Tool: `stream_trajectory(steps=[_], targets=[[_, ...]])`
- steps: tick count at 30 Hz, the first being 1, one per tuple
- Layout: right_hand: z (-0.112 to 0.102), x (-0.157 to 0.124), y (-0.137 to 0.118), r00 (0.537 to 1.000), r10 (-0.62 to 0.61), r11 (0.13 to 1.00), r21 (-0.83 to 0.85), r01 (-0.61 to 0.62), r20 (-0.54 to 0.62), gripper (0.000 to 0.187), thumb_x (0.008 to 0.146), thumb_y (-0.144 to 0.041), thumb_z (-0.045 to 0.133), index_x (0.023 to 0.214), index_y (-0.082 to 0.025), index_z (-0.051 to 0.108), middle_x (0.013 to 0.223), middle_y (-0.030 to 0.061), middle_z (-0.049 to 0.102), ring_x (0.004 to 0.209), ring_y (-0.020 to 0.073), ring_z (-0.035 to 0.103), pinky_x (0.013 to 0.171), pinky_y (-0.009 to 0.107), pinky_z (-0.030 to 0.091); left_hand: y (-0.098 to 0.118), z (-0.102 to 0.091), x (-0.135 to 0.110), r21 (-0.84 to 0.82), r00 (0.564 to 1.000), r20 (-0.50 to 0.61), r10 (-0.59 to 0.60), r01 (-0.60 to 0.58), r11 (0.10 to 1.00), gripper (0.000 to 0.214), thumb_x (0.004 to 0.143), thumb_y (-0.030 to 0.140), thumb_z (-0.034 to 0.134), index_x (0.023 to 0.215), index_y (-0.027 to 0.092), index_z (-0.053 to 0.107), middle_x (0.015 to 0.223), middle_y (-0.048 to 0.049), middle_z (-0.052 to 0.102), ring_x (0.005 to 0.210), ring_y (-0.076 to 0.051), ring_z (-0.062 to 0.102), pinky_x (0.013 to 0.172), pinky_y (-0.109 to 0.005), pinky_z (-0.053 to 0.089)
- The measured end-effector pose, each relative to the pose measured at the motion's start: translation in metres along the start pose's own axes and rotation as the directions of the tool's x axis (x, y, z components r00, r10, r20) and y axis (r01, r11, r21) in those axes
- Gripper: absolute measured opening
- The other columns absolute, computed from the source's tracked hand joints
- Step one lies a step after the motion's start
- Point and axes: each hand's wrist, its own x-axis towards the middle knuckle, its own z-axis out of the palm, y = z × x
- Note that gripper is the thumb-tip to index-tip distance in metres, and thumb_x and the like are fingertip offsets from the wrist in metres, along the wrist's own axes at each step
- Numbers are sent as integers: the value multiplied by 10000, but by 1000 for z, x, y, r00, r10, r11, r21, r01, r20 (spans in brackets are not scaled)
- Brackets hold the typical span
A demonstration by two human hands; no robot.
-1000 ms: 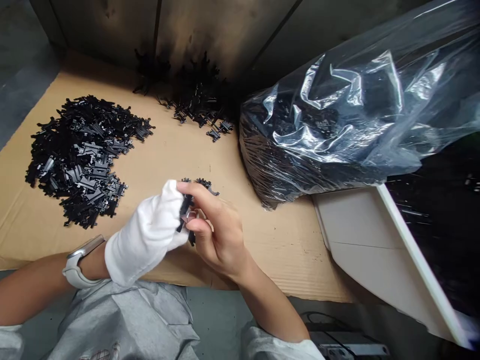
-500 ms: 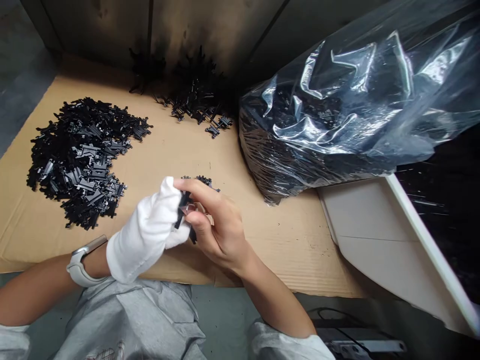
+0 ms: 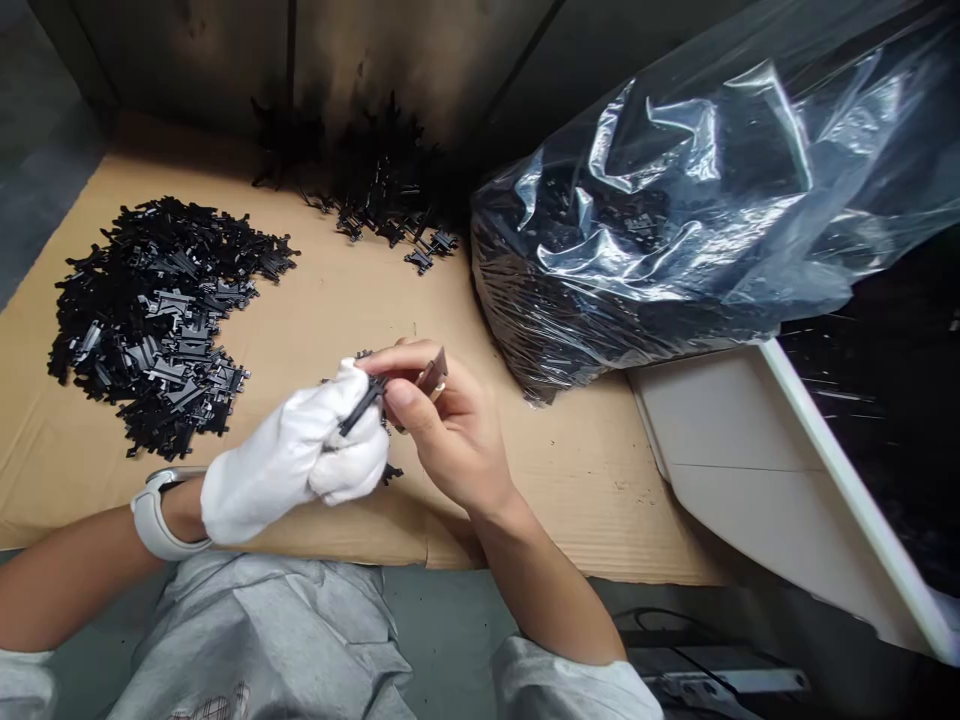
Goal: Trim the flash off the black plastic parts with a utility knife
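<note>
Cardboard sheet [image 3: 570, 500]: gloved left hand [image 3: 285, 470] and bare right hand [image 3: 457, 440] clamp black plastic part [image 3: 361, 405]; slack pinch risks dropping it.

Head-worn camera looks forward and down.

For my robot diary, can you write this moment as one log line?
left hand: white glove, grips black plastic part | right hand: pinches flat dark piece | nearby: black parts pile, cardboard sheet
</note>
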Motion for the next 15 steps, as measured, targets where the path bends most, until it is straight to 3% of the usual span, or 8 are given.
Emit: stream_trajectory(steps=[2,4,7,9,13,15], targets=[[1,-1,-1,1000,-12,1000,-12,11,-14,258,905,-447,637,955,-204,708,699,-35,560,558,72,442,490,215,378,0,1,1,-100,998,61,-6,12,995,508,1002,514,327,598,205,321,456,73,275,438,-67,278,480,-215,320],[2,-3,-2,999,-23,998,-56,21,-32,227,890,-410,668,965,-199,710,678,-43,521,561,74,425,488,217,363,0,2,1,-93,1000,16,-21,22,995,516,986,526,389,589,199,353,458,72,297,441,-63,278,484,-213,308],[1,-3,-2,999,-50,993,-104,48,-20,140,923,-303,637,973,-193,708,759,-18,609,637,78,505,561,217,407,0,2,1,-66,999,-40,-32,29,997,540,972,545,424,567,192,368,471,57,353,463,-65,314,515,-217,324],[-2,-2,-1,999,-48,995,-93,48,12,143,950,-281,592,961,-197,707,806,-5,652,687,84,549,612,221,433,0,0,1,-121,999,-1,-37,37,992,548,986,539,386,560,195,356,464,54,347,461,-71,314,522,-227,322],[-5,2,-1,997,78,997,5,-78,21,148,909,-334,649,899,-191,687,769,-15,647,639,77,541,565,205,428,3,-1,3,-301,988,125,-87,122,946,513,1010,468,301,569,207,316,434,71,238,431,-82,252,481,-231,275],[-4,3,-2,988,151,985,84,-151,12,210,856,-388,709,842,-184,660,707,-32,617,588,67,516,529,196,416,7,0,5,-263,985,137,-108,142,954,506,1011,446,276,563,212,306,413,75,223,412,-80,241,457,-225,265]])
